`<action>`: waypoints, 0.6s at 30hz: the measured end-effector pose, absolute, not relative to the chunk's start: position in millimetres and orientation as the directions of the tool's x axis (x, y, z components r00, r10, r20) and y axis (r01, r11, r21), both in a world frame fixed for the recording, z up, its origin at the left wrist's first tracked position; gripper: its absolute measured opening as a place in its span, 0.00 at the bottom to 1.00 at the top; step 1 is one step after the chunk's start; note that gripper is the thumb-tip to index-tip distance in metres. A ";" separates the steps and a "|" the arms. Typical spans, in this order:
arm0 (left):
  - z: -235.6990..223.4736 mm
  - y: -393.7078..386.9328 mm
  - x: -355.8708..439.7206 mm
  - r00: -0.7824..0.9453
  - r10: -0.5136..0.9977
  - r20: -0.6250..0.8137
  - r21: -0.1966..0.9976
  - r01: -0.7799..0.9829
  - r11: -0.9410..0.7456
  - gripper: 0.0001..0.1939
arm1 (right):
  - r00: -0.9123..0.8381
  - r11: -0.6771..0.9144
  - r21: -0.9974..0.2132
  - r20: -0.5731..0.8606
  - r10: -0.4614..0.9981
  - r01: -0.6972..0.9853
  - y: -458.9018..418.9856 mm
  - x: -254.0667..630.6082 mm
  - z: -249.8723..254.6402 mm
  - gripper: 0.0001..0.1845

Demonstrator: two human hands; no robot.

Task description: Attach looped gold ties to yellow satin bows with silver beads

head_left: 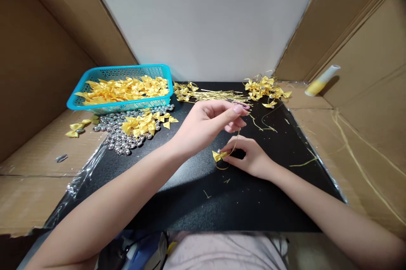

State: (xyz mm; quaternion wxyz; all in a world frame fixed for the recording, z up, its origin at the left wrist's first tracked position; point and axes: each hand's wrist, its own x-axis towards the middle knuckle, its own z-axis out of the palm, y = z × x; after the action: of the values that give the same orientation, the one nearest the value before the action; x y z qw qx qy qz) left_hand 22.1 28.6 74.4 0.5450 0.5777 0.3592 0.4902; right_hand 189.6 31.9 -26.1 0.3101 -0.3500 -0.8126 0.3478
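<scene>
Near the middle of the black table, my right hand (250, 158) pinches a small yellow ribbon bow (218, 156) between thumb and fingertips. A thin yellow cord (235, 146) loops from the bow up to my left hand (218, 118), which is raised above and behind it. The fingers of my left hand are closed, and the cord's upper end meets their tips. A pink-handled tool (242, 104) shows just beyond those fingers; whether it lies on the table or touches the hand, I cannot tell.
A turquoise basket (139, 103) of yellow bows stands back left, with silver beads (117, 141) and loose bows (139, 125) before it. Gold strips (218, 94) lie at the back, beside corded bows (264, 88). A spool (322, 80) stands right. Cardboard walls (364, 29) flank the table.
</scene>
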 end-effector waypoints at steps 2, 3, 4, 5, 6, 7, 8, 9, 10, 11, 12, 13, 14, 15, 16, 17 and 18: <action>73.3 28.0 23.4 0.268 0.950 0.163 0.982 -0.132 -0.132 0.09 | -0.578 0.542 -0.757 0.272 0.769 0.365 32.5 189.1 -27.4 0.05; 72.9 27.7 24.0 0.273 0.948 0.162 0.982 -0.138 -0.128 0.09 | -0.589 0.560 -0.742 0.280 0.759 0.368 32.9 188.8 -28.1 0.05; 72.7 27.5 24.5 0.277 0.947 0.163 0.982 -0.141 -0.128 0.09 | -0.598 0.577 -0.728 0.288 0.748 0.370 33.2 188.5 -28.8 0.06; 72.5 27.2 24.9 0.281 0.945 0.166 0.981 -0.141 -0.131 0.09 | -0.607 0.591 -0.717 0.295 0.738 0.370 33.5 188.1 -29.6 0.06; 72.5 27.0 25.3 0.283 0.944 0.169 0.981 -0.137 -0.134 0.09 | -0.614 0.601 -0.709 0.299 0.730 0.370 33.6 187.6 -30.2 0.06; 72.5 26.8 25.5 0.284 0.944 0.170 0.982 -0.132 -0.138 0.10 | -0.620 0.607 -0.703 0.299 0.725 0.371 33.6 187.1 -30.7 0.06; 72.5 26.8 25.8 0.284 0.944 0.169 0.982 -0.127 -0.138 0.10 | -0.624 0.612 -0.696 0.299 0.722 0.375 33.4 186.5 -31.1 0.05; 72.5 26.8 26.0 0.284 0.945 0.164 0.984 -0.121 -0.134 0.10 | -0.626 0.619 -0.686 0.301 0.719 0.381 33.0 185.8 -31.4 0.05; 72.5 26.9 26.3 0.284 0.946 0.159 0.984 -0.121 -0.129 0.10 | -0.630 0.630 -0.673 0.305 0.714 0.388 32.5 185.0 -31.6 0.05; 72.7 27.1 26.6 0.285 0.946 0.156 0.984 -0.126 -0.124 0.09 | -0.634 0.643 -0.656 0.312 0.707 0.395 31.9 184.3 -31.8 0.04; 73.0 27.1 27.1 0.289 0.945 0.156 0.983 -0.136 -0.121 0.09 | -0.637 0.658 -0.639 0.322 0.700 0.400 31.2 183.5 -32.1 0.04; 73.5 27.1 27.7 0.293 0.943 0.157 0.982 -0.149 -0.118 0.08 | -0.639 0.669 -0.624 0.332 0.694 0.403 30.4 182.8 -32.4 0.03; 74.5 26.9 28.6 0.298 0.941 0.159 0.980 -0.164 -0.114 0.08 | -0.639 0.677 -0.615 0.339 0.690 0.405 29.7 182.2 -32.8 0.02; 75.8 26.5 29.6 0.304 0.939 0.161 0.978 -0.178 -0.110 0.08 | -0.639 0.679 -0.611 0.342 0.689 0.406 29.0 181.7 -33.2 0.02; 77.4 26.0 30.7 0.310 0.937 0.159 0.976 -0.189 -0.104 0.08 | -0.637 0.679 -0.611 0.344 0.690 0.406 28.3 181.3 -33.6 0.02; 79.3 25.3 31.9 0.314 0.936 0.156 0.976 -0.196 -0.097 0.09 | -0.634 0.679 -0.612 0.346 0.691 0.406 27.8 180.9 -33.9 0.02; 81.2 24.6 33.1 0.317 0.936 0.152 0.976 -0.199 -0.091 0.09 | -0.630 0.678 -0.614 0.350 0.693 0.405 27.3 180.6 -34.1 0.03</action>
State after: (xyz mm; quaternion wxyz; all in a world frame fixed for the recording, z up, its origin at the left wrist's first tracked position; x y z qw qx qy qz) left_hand 33.1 24.6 81.2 0.5882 0.5593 0.3295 0.4823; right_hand 180.6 27.3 -34.1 0.2913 -0.3161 -0.8684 0.2473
